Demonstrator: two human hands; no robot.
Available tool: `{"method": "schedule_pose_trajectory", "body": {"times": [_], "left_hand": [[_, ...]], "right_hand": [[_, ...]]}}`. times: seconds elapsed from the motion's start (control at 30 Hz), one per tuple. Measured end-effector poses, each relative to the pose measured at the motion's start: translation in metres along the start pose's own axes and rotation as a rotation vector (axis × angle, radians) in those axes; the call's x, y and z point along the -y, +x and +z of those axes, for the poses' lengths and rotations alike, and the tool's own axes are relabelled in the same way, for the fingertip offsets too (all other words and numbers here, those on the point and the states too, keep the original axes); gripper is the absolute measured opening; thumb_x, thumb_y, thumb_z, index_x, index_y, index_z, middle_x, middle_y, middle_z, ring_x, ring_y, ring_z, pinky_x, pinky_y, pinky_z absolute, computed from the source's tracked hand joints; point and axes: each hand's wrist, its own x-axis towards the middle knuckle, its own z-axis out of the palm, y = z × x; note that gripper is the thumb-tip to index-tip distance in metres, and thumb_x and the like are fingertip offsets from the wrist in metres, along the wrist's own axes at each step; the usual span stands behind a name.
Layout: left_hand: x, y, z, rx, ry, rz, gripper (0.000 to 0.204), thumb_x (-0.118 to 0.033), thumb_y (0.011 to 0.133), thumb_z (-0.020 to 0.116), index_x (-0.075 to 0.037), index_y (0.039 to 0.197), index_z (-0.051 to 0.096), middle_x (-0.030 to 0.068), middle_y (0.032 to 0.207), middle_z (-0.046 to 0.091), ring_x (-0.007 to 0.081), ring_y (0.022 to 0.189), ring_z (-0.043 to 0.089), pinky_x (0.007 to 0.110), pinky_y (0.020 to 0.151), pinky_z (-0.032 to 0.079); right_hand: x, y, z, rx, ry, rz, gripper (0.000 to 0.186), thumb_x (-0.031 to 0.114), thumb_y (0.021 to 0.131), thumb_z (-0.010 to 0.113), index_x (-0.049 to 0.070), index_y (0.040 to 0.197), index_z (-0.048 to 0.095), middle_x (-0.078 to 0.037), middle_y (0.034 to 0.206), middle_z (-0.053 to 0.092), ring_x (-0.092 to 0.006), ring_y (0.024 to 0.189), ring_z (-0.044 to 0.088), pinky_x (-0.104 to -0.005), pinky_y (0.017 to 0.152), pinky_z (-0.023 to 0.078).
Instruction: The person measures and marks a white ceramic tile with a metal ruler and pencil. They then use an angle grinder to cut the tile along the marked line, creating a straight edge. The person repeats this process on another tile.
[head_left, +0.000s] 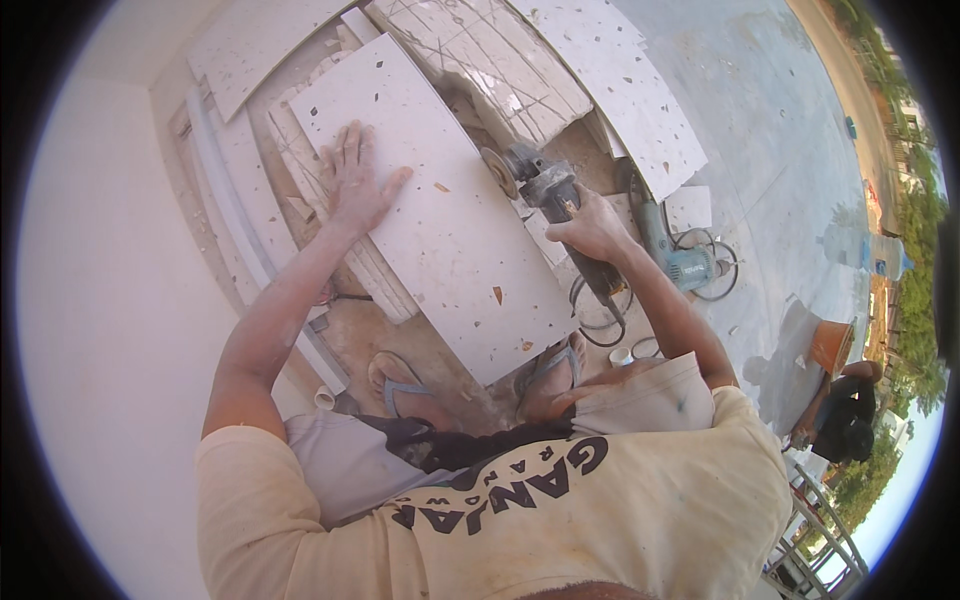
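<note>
Outdoors, a person's left hand (355, 180) presses flat, fingers spread, on a white speckled stone slab (440, 215) lying across stacked offcuts, while the right hand (590, 228) is clamped around the body of an angle grinder (548, 190), its disc at the slab's right edge; a blue power tool (672, 250) lies just beside, another person (845, 410) crouching well apart

Stacked slabs (560, 70) beyond angle grinder (540, 185)
</note>
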Motion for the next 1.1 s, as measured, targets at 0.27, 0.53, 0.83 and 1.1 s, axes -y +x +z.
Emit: {"method": "schedule_pose_trajectory", "body": {"times": [0.27,0.53,0.83,1.1], "left_hand": [[-0.003,0.002,-0.003,-0.002,-0.037,-0.004,0.096,-0.062,0.093,0.06,0.002,0.157,0.031,0.0194,0.165,0.024,0.0355,0.156,0.014,0.06,0.126,0.004],[-0.001,0.001,0.0,-0.002,-0.023,-0.008,0.096,-0.062,0.093,0.06,0.003,0.157,0.032,0.0199,0.165,0.024,0.0356,0.156,0.014,0.061,0.126,0.004],[0.0,0.001,0.001,-0.02,-0.002,0.005,0.096,-0.064,0.093,0.058,0.003,0.157,0.032,0.02,0.165,0.025,0.0349,0.156,0.015,0.061,0.126,0.005],[-0.001,0.001,-0.001,-0.01,-0.004,-0.012,0.096,-0.064,0.093,0.059,0.003,0.157,0.032,0.0196,0.165,0.025,0.0347,0.157,0.014,0.06,0.126,0.004]], "right_hand": [[-0.003,0.012,0.003,0.0,0.005,-0.009,0.073,0.03,0.065,0.078,-0.004,0.128,0.06,-0.02,0.1,0.073,-0.0295,0.093,0.073,-0.0397,0.088,0.056],[0.0,0.016,0.004,-0.014,0.017,-0.015,0.073,0.027,0.064,0.078,-0.006,0.126,0.059,-0.017,0.091,0.073,-0.0237,0.083,0.072,-0.0356,0.08,0.057],[-0.002,0.024,0.003,0.016,-0.021,-0.002,0.089,0.031,0.063,0.078,-0.012,0.136,0.054,-0.021,0.098,0.074,-0.0255,0.089,0.073,-0.0355,0.085,0.058],[0.005,0.023,0.001,0.043,0.0,0.02,0.086,0.03,0.063,0.079,-0.012,0.135,0.055,-0.02,0.096,0.074,-0.0252,0.088,0.073,-0.0362,0.084,0.058]]}}
